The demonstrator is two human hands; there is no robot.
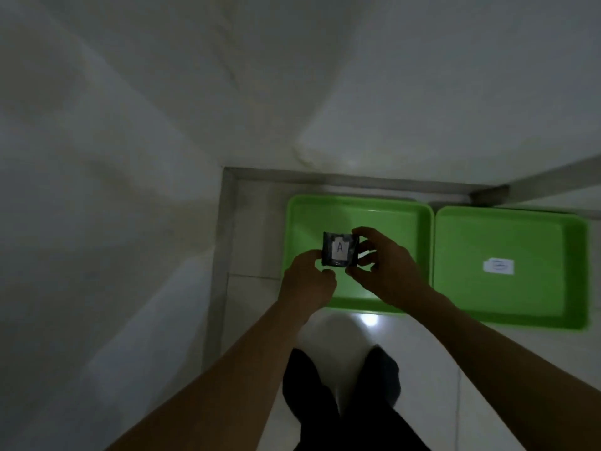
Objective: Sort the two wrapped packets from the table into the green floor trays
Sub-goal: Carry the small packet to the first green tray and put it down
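White floor [422,385] takes the near half of the view, and two green trays sit side by side on it against the far edge, under a metal frame [325,179]. You're standing over them, dark trouser legs [341,402] at the near edge. No desk that I can make out.

Left tray [299,222]: nothing lying in it that shows, though your hands cover part of its floor. Right tray [572,271]: a white label [499,266] on its floor, marking too blurred to read, no packet in it.

Your arms reach forward over the left tray. Packet [340,249] is dark, wrapped, with a white tag reading "A", held up in front of you directly over the left tray's middle. Long axis runs roughly near-to-far, face up to the camera.

Left hand [307,281] pinches the packet's near-left corner. Right hand [387,268] is curled round its right edge, fingers above and below. Both hold it; neither is nearer.

My read: the drop is straight down, left tray, provided that tray is the "A" one. The second packet is not in view.
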